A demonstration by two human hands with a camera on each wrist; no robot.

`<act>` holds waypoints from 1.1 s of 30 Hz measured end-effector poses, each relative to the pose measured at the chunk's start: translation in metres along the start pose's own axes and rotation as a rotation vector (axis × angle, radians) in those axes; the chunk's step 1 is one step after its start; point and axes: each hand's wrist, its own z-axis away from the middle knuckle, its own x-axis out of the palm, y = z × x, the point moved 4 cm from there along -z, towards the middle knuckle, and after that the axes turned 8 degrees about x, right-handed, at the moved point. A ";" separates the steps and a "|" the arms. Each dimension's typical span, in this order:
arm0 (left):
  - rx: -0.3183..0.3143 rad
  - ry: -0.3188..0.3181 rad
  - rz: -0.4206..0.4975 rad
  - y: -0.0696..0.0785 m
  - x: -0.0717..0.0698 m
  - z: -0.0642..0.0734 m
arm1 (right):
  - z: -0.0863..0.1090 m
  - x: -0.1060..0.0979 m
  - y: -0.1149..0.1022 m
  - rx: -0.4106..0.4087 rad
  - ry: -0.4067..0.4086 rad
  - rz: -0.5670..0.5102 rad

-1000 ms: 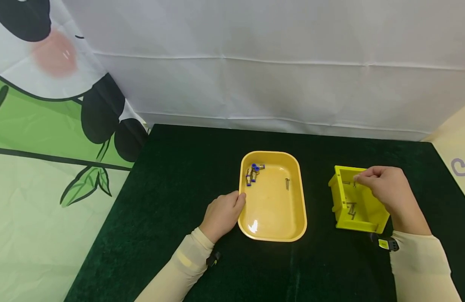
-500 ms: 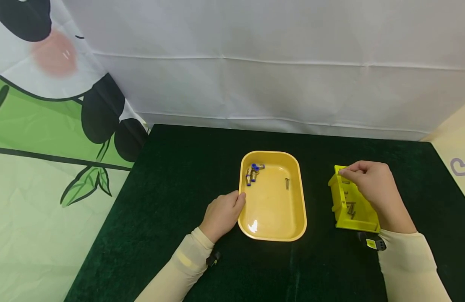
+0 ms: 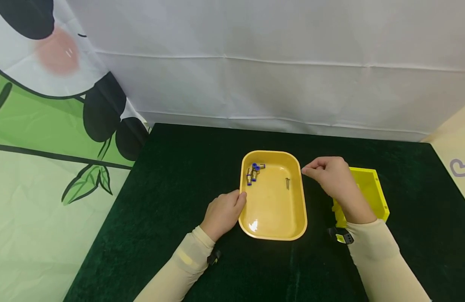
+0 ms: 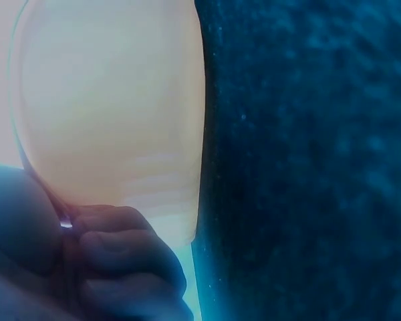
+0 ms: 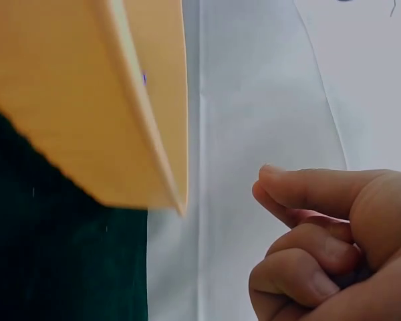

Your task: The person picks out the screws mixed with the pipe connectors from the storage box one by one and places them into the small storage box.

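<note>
My left hand [image 3: 222, 213] grips the left rim of a yellow tray [image 3: 273, 212]; in the left wrist view its fingers [image 4: 123, 261] curl under the tray's side. Inside lie several blue-ended brass tube fittings [image 3: 254, 173] at the far left and a couple of screws [image 3: 287, 183] toward the right. Just off the tray's right rim, my right hand [image 3: 330, 176] pinches thumb and index finger together, the other fingers folded in. A screw shows at those fingertips a second ago; now the pinch hides it, in the right wrist view too.
A bright yellow parts bin [image 3: 370, 188] stands right of the tray, partly behind my right wrist, which hides the screws in it. Dark green cloth [image 3: 187, 167] covers the table. A white sheet [image 3: 255, 84] hangs behind the far edge.
My right hand has come up out of the bin and moved left to the tray's right rim, still pinching. The left hand and the tray have stayed in place.
</note>
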 end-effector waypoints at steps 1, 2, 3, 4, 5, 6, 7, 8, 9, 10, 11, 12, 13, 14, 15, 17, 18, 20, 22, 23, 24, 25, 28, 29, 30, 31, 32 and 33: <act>0.001 0.001 -0.005 0.000 0.000 0.000 | -0.001 0.004 -0.003 -0.004 -0.002 0.002; 0.000 0.002 -0.010 0.000 0.000 0.000 | -0.003 0.007 -0.007 -0.015 -0.003 0.007; -0.001 0.003 -0.012 0.000 0.000 0.000 | -0.005 0.011 -0.010 -0.023 -0.005 0.013; -0.002 0.003 -0.014 0.000 0.000 0.000 | -0.006 0.014 -0.013 -0.031 -0.008 0.016; -0.003 0.003 -0.015 0.000 0.000 0.000 | -0.008 0.018 -0.016 -0.044 -0.007 0.020; -0.003 0.002 -0.015 0.000 0.000 0.000 | -0.009 0.021 -0.019 -0.053 -0.009 0.026; -0.003 0.002 -0.014 0.000 0.000 0.000 | -0.010 0.024 -0.021 -0.058 -0.010 0.032; -0.004 0.001 -0.010 0.000 0.000 0.000 | -0.011 0.027 -0.024 -0.065 -0.012 0.041; -0.003 0.001 -0.008 0.000 0.000 0.000 | -0.012 0.029 -0.027 -0.068 -0.017 0.045; -0.004 0.000 -0.005 0.000 0.000 0.000 | -0.012 0.031 -0.030 -0.071 -0.022 0.046; -0.003 -0.002 -0.001 0.000 0.000 0.000 | -0.012 0.033 -0.033 -0.075 -0.023 0.049; -0.001 -0.002 0.001 0.000 0.000 0.000 | -0.011 0.035 -0.036 -0.073 -0.028 0.052; 0.000 -0.003 0.002 0.001 0.000 0.000 | -0.011 0.037 -0.039 -0.074 -0.029 0.055; 0.000 -0.002 0.002 0.001 0.000 0.000 | -0.011 0.038 -0.042 -0.077 -0.032 0.058; 0.001 -0.002 0.000 0.001 0.000 0.000 | -0.011 0.039 -0.044 -0.077 -0.037 0.060; 0.001 0.000 -0.004 0.001 0.000 0.001 | -0.012 0.043 -0.048 -0.078 -0.041 0.069; 0.002 0.000 -0.010 0.002 0.000 0.001 | -0.013 0.045 -0.049 -0.077 -0.044 0.076; 0.003 0.000 -0.019 0.002 0.000 0.001 | -0.014 0.048 -0.050 -0.071 -0.050 0.081; 0.007 -0.001 -0.030 0.002 0.000 0.001 | -0.017 0.051 -0.050 -0.067 -0.052 0.085; 0.009 -0.001 -0.033 0.003 0.001 0.000 | -0.018 0.053 -0.050 -0.064 -0.054 0.084; 0.012 0.000 -0.037 0.003 0.001 0.000 | -0.019 0.054 -0.050 -0.063 -0.053 0.085; 0.014 0.001 -0.039 0.003 0.000 0.000 | -0.020 0.055 -0.050 -0.060 -0.055 0.083; 0.020 0.008 -0.039 0.003 0.000 0.000 | -0.023 0.057 -0.052 -0.055 -0.049 0.094; 0.020 0.009 -0.039 0.003 -0.001 0.000 | -0.024 0.057 -0.053 -0.056 -0.045 0.102; 0.021 0.011 -0.040 0.003 -0.001 0.000 | -0.024 0.058 -0.054 -0.056 -0.041 0.110; 0.022 0.012 -0.040 0.003 -0.001 0.000 | -0.025 0.058 -0.055 -0.055 -0.036 0.118; 0.023 0.012 -0.039 0.003 -0.001 0.000 | -0.026 0.058 -0.056 -0.055 -0.029 0.128; 0.024 0.011 -0.039 0.002 -0.001 0.000 | -0.027 0.059 -0.057 -0.053 -0.022 0.137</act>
